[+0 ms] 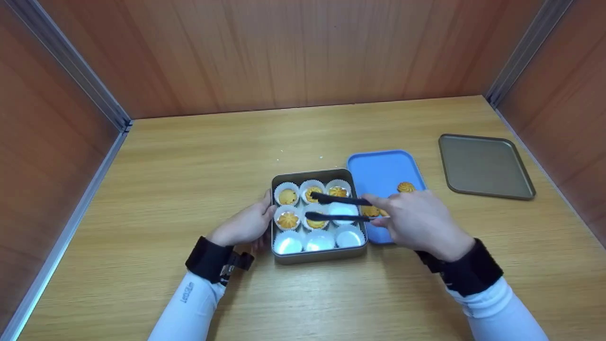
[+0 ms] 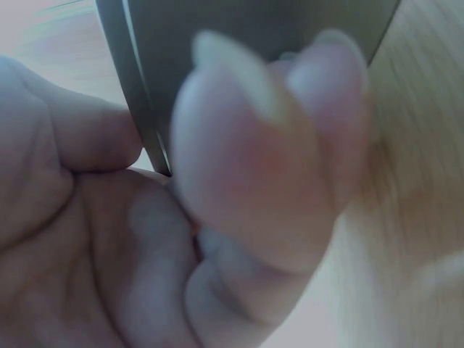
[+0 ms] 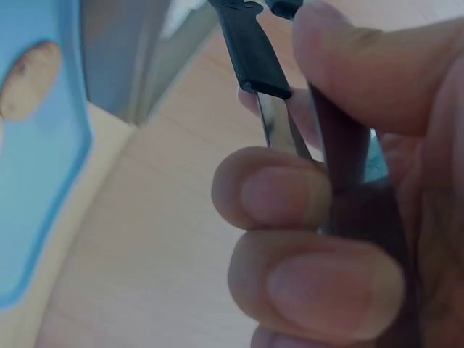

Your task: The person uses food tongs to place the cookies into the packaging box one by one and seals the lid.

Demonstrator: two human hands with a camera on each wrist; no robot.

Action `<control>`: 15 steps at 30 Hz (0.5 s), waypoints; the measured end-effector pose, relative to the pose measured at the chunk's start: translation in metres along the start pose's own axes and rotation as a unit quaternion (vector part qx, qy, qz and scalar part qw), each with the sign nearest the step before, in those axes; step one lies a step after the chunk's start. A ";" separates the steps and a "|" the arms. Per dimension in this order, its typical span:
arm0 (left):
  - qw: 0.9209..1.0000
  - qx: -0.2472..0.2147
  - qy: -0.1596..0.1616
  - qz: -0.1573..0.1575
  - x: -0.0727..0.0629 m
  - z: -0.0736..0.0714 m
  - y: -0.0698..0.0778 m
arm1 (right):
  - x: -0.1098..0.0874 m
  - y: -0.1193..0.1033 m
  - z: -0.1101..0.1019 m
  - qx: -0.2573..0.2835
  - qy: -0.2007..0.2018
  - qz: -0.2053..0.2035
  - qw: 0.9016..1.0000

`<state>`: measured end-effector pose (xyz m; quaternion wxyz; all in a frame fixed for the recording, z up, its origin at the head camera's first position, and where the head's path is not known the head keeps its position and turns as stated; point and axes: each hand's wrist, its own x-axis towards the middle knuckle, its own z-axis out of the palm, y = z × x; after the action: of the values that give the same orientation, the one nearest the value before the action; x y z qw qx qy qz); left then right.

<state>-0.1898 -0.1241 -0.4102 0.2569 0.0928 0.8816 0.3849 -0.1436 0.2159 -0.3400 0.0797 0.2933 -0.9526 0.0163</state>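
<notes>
Tongs (image 1: 343, 199) extend over the tin (image 1: 319, 258) from its right, long axis crosswise, tips parted above its middle column of cups (image 1: 318, 240); the right hand (image 1: 423, 227) grasps them, the left hand (image 1: 244, 225) grips the tin's left wall. To the tin's right, a tray (image 1: 378, 168) holds cookies (image 1: 406, 187).

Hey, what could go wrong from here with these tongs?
The open tongs reach over the cookies and might nudge one. The empty paper cups could shift if brushed. The left hand holds the side of the tin; if it slipped, the tin might slide.
</notes>
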 end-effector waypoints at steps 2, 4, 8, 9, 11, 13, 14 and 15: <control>1.000 0.003 -0.001 0.005 0.000 0.000 0.000 | -0.004 0.007 -0.009 0.005 0.015 0.012 1.000; 1.000 0.002 -0.002 0.003 0.000 0.000 0.000 | -0.010 0.017 -0.019 0.010 0.025 0.032 0.999; 1.000 -0.003 -0.005 -0.005 0.000 0.000 0.000 | -0.023 0.038 -0.034 0.004 0.023 0.080 0.997; 1.000 -0.004 -0.005 -0.008 0.000 0.000 0.000 | -0.026 0.043 -0.037 0.004 0.016 0.094 0.995; 1.000 -0.005 -0.001 -0.008 -0.001 0.000 0.000 | -0.032 0.055 -0.042 0.007 0.005 0.125 0.992; 1.000 -0.005 0.001 -0.006 -0.001 -0.001 -0.001 | -0.038 0.066 -0.046 0.018 -0.010 0.159 0.987; 1.000 -0.004 0.002 -0.006 -0.001 -0.001 -0.002 | -0.041 0.071 -0.048 0.023 -0.019 0.175 0.984; 1.000 -0.004 0.003 -0.007 -0.001 -0.001 -0.002 | -0.044 0.077 -0.049 0.030 -0.028 0.190 0.981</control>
<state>-0.1893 -0.1264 -0.4108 0.2574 0.0848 0.8815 0.3867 -0.1441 0.3073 -0.2976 0.0398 0.1095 -0.9919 0.0513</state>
